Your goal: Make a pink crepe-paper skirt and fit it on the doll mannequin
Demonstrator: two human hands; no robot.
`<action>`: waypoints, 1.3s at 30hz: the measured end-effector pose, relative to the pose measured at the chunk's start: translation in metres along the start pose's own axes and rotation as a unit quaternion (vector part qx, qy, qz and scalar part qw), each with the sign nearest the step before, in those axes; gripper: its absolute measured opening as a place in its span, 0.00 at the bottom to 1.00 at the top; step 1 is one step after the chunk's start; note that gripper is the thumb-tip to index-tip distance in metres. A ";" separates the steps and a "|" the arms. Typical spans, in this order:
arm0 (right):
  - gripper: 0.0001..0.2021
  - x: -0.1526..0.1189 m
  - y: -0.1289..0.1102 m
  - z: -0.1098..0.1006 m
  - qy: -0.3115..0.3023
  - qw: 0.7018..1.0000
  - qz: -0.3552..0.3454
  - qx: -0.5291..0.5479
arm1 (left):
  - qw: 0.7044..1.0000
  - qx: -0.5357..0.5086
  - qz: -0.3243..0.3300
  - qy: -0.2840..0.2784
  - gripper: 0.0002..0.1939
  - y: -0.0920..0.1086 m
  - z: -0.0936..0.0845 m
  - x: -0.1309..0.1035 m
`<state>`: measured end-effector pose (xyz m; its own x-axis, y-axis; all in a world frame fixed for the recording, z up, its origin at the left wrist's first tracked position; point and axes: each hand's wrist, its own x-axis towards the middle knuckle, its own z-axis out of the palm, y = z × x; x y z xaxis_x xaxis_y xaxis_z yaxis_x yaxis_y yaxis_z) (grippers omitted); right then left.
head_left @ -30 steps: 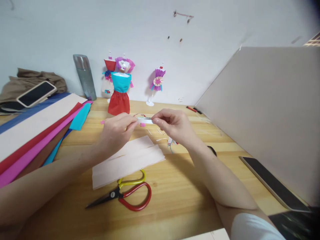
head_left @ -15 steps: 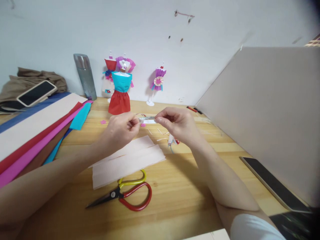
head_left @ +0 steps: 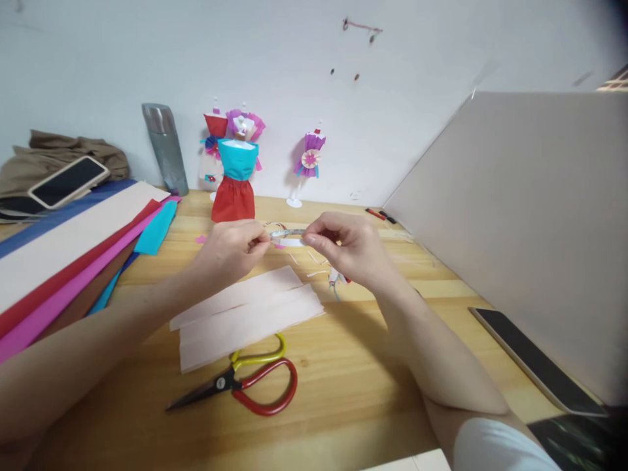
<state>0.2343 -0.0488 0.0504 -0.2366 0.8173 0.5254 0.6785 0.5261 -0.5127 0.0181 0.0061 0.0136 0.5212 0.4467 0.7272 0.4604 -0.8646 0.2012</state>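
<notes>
Between my hands, above the table, stretches a narrow strip (head_left: 290,242) with a white band below and a shiny grey patterned band above. My left hand (head_left: 233,252) is closed in a pinch at its left end. My right hand (head_left: 343,242) pinches the right end between thumb and fingers. What the strip is made of, I cannot make out. Under my left hand lie pale pink paper pieces (head_left: 250,327), partly overlapping. Scissors (head_left: 228,381) with one yellow and one red handle lie nearer me, blades pointing left.
Dressed miniature mannequins (head_left: 233,199) stand along the wall, one purple one (head_left: 310,157) apart. On the left are coloured paper sheets (head_left: 88,255), a phone (head_left: 69,182) and a bottle (head_left: 167,154). Paper scraps (head_left: 316,273) lie beyond my hands; a dark tablet (head_left: 534,360) lies at right.
My left hand has shifted slightly left. The strip's two bands now stand further apart, with a gap visible between them. My right hand has barely moved.
</notes>
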 end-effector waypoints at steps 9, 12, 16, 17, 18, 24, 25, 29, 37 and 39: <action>0.09 -0.007 -0.017 0.003 -0.019 0.996 -0.084 -0.028 | 0.991 0.044 -0.034 -0.119 0.10 0.005 -0.020 0.010; 0.09 -0.011 -0.023 0.001 -0.040 0.993 -0.113 -0.014 | 0.983 0.016 -0.100 -0.151 0.08 0.006 -0.027 0.014; 0.11 -0.009 -0.020 -0.005 -0.053 0.992 -0.098 0.055 | 0.964 -0.156 -0.128 -0.174 0.13 0.008 -0.032 0.018; 0.12 -0.007 -0.017 -0.006 -0.050 0.992 -0.083 0.084 | 0.949 -0.218 -0.127 -0.189 0.13 0.008 -0.033 0.018; 0.13 -0.005 -0.013 -0.006 -0.045 0.990 -0.069 0.118 | 0.929 -0.274 -0.132 -0.212 0.12 0.009 -0.034 0.018; 0.12 0.006 0.008 -0.006 -0.061 0.966 -0.022 0.251 | 0.847 -0.391 -0.228 -0.280 0.08 0.010 -0.034 0.017; 0.11 0.006 0.009 -0.006 -0.065 0.968 -0.017 0.244 | 0.847 -0.391 -0.233 -0.276 0.07 0.009 -0.033 0.017; 0.10 0.003 0.001 -0.009 0.023 0.992 -0.049 0.114 | 0.872 -0.354 -0.226 -0.252 0.06 0.012 -0.029 0.015; 0.10 -0.013 -0.030 0.003 -0.079 0.997 -0.017 -0.004 | 0.939 -0.243 -0.133 -0.203 0.16 0.024 -0.027 0.010; 0.09 -0.013 -0.029 0.009 -0.073 0.997 0.003 -0.007 | 0.961 -0.194 -0.092 -0.177 0.17 0.025 -0.025 0.008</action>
<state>0.2108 -0.0723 0.0524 -0.3311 0.8461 0.4177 0.6894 0.5192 -0.5052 0.0159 -0.0171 0.0410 0.6991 0.5918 0.4014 0.3024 -0.7533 0.5840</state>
